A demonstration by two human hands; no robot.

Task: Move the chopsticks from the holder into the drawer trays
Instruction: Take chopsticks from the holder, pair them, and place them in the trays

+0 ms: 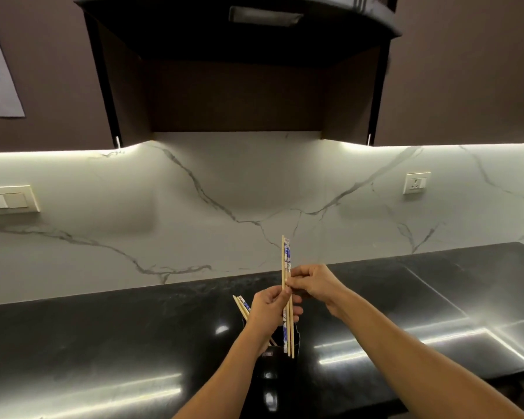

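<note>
Head view: a marble backsplash [224, 182] fills the far wall, and a dark cabinet [239, 71] hangs above it. Below runs the glossy black counter [133, 343], streaked with light. A black holder [270, 370] stands on it, near and centre, hard to pick out against the dark top. Over it, the left hand [270, 309] curls round a bunch of chopsticks [286, 261] and holds them upright. The right hand [312, 282], just beyond, pinches the same bunch at mid-length. Their lower tips hang at the holder; in or out, can't tell. More sticks [241, 306] lean left out of the holder, behind the left hand. A socket [416, 182] sits far right and a switch plate [9, 202] far left.
</note>
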